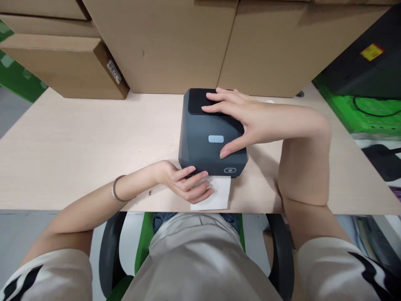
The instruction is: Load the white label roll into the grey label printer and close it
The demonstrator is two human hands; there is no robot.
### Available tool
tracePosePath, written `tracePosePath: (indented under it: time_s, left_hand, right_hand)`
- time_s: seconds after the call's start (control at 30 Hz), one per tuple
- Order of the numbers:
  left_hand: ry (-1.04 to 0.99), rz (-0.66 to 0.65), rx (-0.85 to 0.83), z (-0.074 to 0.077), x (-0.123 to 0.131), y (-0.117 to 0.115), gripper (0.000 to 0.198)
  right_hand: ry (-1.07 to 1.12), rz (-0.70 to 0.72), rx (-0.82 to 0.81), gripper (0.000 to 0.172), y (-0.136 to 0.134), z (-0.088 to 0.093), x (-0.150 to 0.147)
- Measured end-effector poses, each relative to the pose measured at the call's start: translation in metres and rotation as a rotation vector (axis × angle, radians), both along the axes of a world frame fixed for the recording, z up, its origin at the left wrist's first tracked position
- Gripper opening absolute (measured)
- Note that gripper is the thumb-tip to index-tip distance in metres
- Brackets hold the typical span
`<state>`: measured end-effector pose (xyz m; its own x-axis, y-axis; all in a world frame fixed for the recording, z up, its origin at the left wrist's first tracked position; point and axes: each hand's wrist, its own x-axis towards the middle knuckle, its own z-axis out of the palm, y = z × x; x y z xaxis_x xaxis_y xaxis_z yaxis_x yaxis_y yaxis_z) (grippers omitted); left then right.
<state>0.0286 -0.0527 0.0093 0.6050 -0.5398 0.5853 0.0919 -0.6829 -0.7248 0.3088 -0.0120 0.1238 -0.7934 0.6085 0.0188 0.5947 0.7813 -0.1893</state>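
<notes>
A dark grey label printer (200, 148) with a black top panel and a pale blue button stands on the table. White paper (216, 196) sticks out from under its front edge toward me. Across the printer's top right lies my right hand (233, 113), fingers spread and thumb pointing down its front face. My left hand (188, 184) is at the front lower left edge, palm side partly hidden, with loosely curved fingers slightly apart over the paper. Its thumb is hidden, and I see nothing held in it.
Large cardboard boxes (175, 46) stand along the back of the light wooden table (94, 138). A flatter box (62, 67) leans at the back left. To the right are a green surface (376, 115) with a black cable and a dark box (360, 62). Chair armrests flank me.
</notes>
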Motion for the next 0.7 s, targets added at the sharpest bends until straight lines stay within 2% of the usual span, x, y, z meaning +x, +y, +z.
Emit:
tracePosePath:
  time_s: [0.2, 0.3, 0.43, 0.5, 0.57, 0.63, 0.7]
  left_hand:
    - [0.094, 0.026, -0.016, -0.001, -0.004, -0.002, 0.018]
    - [0.132, 0.006, -0.063, -0.001, -0.004, -0.001, 0.013]
    - [0.15, -0.014, -0.119, -0.002, -0.004, 0.001, 0.011]
    - [0.238, 0.01, -0.237, -0.003, -0.007, 0.001, 0.019]
    - [0.386, 0.075, -0.425, -0.006, -0.01, 0.0, 0.036]
    - [0.487, 0.145, -0.586, -0.008, -0.013, -0.001, 0.052]
    - [0.513, 0.171, -0.677, -0.01, -0.014, 0.0, 0.058]
  right_hand:
    - [-0.004, 0.0, 0.011, 0.107, 0.001, -0.001, -0.002]
    - [-0.025, -0.017, 0.029, 0.108, 0.001, 0.001, -0.001]
    - [-0.031, -0.015, 0.057, 0.116, -0.016, 0.004, 0.005]
    - [-0.023, -0.008, 0.082, 0.12, -0.034, 0.003, 0.005]
    - [-0.035, -0.012, 0.129, 0.119, -0.053, 0.001, 0.0]
    - [-0.07, -0.042, 0.185, 0.11, -0.07, 0.0, -0.01]
    - [-0.122, -0.09, 0.229, 0.1, -0.082, 0.0, -0.021]
